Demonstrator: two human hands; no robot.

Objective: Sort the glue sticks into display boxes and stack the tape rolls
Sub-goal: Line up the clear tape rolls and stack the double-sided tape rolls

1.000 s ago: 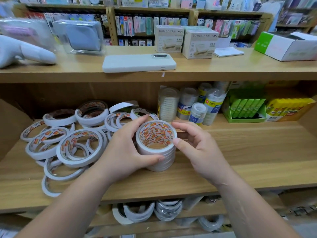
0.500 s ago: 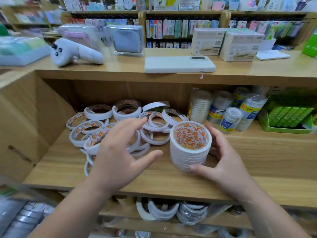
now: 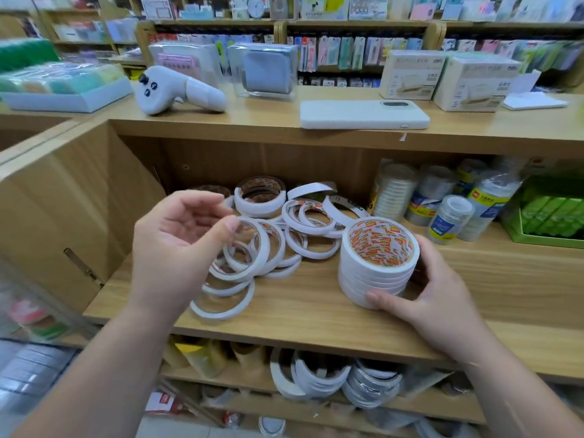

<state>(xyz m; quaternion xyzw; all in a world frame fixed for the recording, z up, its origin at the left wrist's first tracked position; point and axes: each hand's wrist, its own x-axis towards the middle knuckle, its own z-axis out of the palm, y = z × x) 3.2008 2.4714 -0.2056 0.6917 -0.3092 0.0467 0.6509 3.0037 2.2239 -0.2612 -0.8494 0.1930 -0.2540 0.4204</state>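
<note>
- White tape, orange-printed cores: the stack of tape rolls [image 3: 379,263] stands upright on the wooden shelf [image 3: 316,314], several rolls high.
- Right hand [image 3: 426,292]: fingers [image 3: 384,299] curl round the stack, thumb at its near base, the others hidden behind it.
- Left hand [image 3: 177,245]: fingers [image 3: 202,202] loosely curled, holding nothing, hovering over the loose rolls [image 3: 303,229]. Cannot tell whether the thumb touches one.
- Loose rolls lie flat and overlapping, beneath and beyond the left fingers.
- Green display box [image 3: 550,213], likely glue sticks, sits well right of the right fingers.
- Step judged: stacking, partway, with many rolls unstacked.
- Next move calls for pinching one loose roll, carrying it right and seating it concentric on the stack while the right hand steadies.
</note>
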